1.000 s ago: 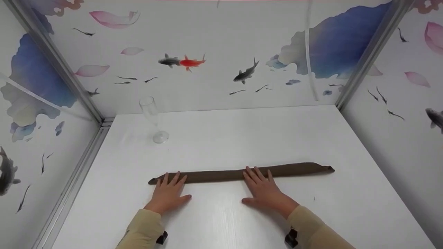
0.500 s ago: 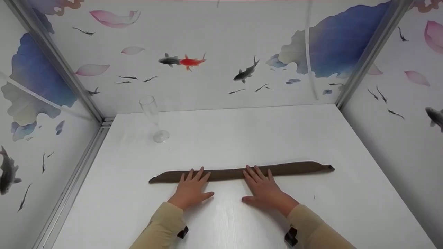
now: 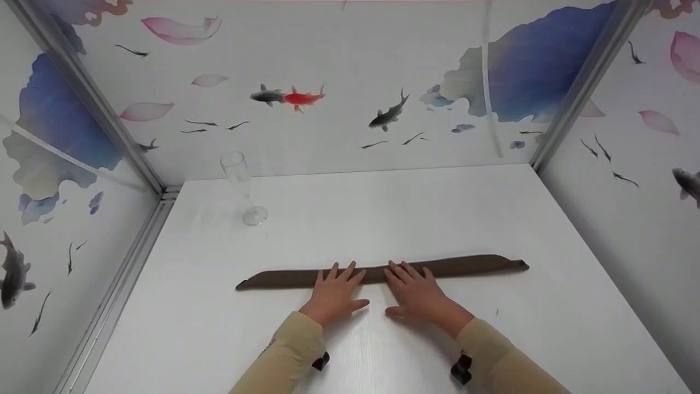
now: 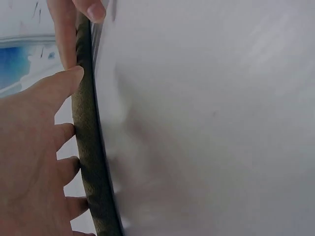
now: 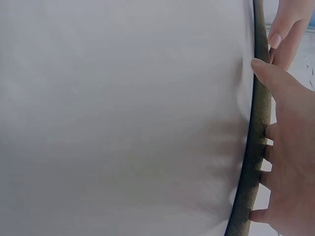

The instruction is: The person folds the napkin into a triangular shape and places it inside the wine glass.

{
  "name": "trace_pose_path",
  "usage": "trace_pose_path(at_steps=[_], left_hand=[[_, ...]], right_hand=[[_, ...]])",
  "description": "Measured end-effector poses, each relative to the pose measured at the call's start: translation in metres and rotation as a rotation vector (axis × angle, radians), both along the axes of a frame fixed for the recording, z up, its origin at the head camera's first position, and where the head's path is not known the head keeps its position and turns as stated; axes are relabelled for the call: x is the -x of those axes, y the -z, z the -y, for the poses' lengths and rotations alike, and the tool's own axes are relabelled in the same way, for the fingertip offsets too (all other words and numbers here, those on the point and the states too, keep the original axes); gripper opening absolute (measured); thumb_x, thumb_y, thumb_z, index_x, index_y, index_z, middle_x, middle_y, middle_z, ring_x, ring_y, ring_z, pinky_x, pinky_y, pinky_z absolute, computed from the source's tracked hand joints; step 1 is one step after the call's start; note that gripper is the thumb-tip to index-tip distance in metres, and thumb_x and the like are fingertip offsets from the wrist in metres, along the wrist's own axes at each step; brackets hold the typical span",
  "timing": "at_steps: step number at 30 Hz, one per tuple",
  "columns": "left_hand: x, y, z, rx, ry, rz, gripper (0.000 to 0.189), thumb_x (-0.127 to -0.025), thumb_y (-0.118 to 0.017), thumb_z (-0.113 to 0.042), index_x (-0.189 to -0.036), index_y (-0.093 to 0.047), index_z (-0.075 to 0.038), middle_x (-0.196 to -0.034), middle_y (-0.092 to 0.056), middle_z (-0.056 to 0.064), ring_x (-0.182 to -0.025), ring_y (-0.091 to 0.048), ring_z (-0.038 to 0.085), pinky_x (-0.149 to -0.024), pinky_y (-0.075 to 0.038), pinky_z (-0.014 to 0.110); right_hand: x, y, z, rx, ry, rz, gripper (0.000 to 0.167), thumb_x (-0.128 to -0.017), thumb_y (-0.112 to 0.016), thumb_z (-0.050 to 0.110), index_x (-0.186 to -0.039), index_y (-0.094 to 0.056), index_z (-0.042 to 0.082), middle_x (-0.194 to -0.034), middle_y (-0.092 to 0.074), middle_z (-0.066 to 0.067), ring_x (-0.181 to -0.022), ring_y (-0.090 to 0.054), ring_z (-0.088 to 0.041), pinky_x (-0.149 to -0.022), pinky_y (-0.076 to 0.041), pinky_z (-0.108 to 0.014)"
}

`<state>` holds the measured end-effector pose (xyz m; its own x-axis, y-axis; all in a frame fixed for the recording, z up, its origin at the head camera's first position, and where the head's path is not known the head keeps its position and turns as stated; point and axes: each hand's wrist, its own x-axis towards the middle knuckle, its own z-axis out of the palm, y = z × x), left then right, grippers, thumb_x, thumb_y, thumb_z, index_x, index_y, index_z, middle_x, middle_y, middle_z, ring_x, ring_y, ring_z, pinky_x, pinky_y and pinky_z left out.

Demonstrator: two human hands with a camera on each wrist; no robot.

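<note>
A long brown strip of folded or rolled cloth (image 3: pixel 470 266) lies across the white table, its two ends tapering to points. My left hand (image 3: pixel 334 295) rests its spread fingertips on the strip just left of its middle. Close by on the right, my right hand (image 3: pixel 418 298) lays its spread fingers on the same strip. A small gap separates the two thumbs. Both wrist views show the cloth (image 4: pixel 88 132) edge-on, with fingertips touching it. How the cloth is layered inside cannot be seen.
A clear stemmed glass (image 3: pixel 255 215) stands at the back left of the table (image 3: pixel 383 208). White panels (image 3: pixel 350 65) printed with fish and petals enclose the table at the back and both sides.
My left hand has slid rightward along the cloth, from near its left end to beside the right hand. The right hand has hardly moved. The cloth lies nearly as before.
</note>
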<state>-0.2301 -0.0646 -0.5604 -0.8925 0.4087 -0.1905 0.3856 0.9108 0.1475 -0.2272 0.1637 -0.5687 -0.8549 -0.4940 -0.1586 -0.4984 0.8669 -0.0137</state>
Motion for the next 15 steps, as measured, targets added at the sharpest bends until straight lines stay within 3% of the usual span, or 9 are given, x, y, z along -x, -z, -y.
trace_pose_path(at_steps=[8,12,15], left_hand=[[0.009,-0.005,-0.024,-0.062,0.010,-0.110,0.049,-0.096,-0.060,-0.043,-0.140,-0.055,-0.021,-0.142,-0.052,0.004,-0.128,-0.049,0.032,-0.101,-0.038,0.056],[0.016,-0.005,-0.033,-0.124,0.019,-0.207,0.031,-0.094,-0.066,-0.029,-0.122,-0.068,-0.017,-0.117,-0.068,0.003,-0.104,-0.064,0.026,-0.084,-0.051,0.045],[0.021,-0.003,-0.040,-0.172,-0.004,-0.247,0.019,-0.093,-0.068,-0.024,-0.110,-0.073,-0.016,-0.099,-0.072,0.001,-0.088,-0.067,0.023,-0.070,-0.053,0.039]], right_hand=[[0.016,-0.011,0.001,0.118,0.014,-0.058,0.049,-0.095,-0.064,0.033,-0.138,-0.054,0.011,-0.142,-0.051,-0.009,-0.129,-0.046,-0.029,-0.098,-0.040,-0.055],[0.026,-0.014,0.004,0.228,0.031,-0.085,0.026,-0.094,-0.065,0.016,-0.118,-0.066,0.007,-0.117,-0.066,-0.009,-0.109,-0.059,-0.029,-0.090,-0.047,-0.048],[0.033,-0.015,0.007,0.295,0.050,-0.083,0.012,-0.092,-0.066,0.009,-0.103,-0.070,0.007,-0.097,-0.069,-0.007,-0.091,-0.062,-0.027,-0.080,-0.050,-0.042]])
